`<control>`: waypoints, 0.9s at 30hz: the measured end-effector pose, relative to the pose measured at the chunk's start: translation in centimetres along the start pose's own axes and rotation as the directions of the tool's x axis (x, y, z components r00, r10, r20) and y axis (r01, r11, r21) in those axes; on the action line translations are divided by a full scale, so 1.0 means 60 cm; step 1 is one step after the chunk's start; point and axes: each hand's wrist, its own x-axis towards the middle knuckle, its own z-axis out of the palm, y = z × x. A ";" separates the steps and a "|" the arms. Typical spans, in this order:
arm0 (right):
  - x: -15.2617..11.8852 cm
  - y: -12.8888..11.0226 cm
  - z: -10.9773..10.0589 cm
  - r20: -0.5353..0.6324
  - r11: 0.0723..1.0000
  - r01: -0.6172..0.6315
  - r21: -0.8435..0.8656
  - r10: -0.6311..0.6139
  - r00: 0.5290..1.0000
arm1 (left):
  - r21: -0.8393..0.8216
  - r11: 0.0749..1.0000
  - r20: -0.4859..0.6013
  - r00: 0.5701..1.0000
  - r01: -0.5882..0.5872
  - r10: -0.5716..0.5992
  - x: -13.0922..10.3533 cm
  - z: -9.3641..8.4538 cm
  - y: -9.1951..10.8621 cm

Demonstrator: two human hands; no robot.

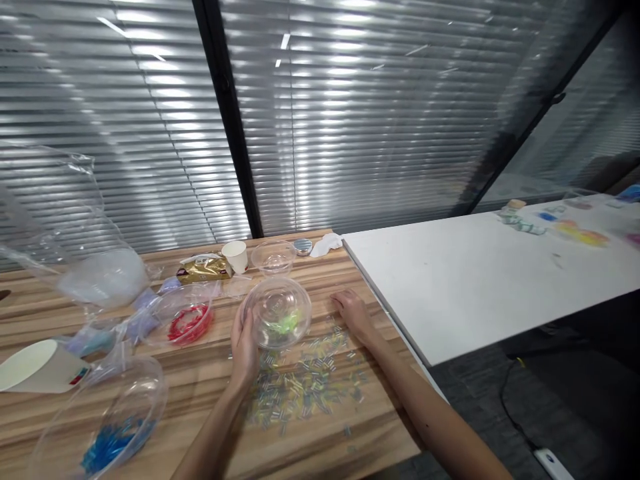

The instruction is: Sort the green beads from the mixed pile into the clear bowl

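My left hand grips the left rim of a clear plastic bowl, tilted toward me above the wooden table. Some bright yellow-green pieces lie low inside it. On the tabletop just right of the bowl rests my right hand, its fingers drawn together and pointing left; whether a small piece is between them is hidden. Below and between both hands, many short see-through tube pieces, clear, yellowish and bluish, are scattered over the wood.
Left are a bowl of red pieces, a bowl of blue pieces, a paper cup and a plastic bag. Behind stand another cup, a gold packet and a clear bowl. A white table adjoins right.
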 end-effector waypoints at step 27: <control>-0.001 -0.010 -0.005 -0.036 0.999 0.031 -0.041 -0.032 0.999 | -0.090 0.993 -0.120 0.991 -0.074 0.063 0.007 -0.007 0.032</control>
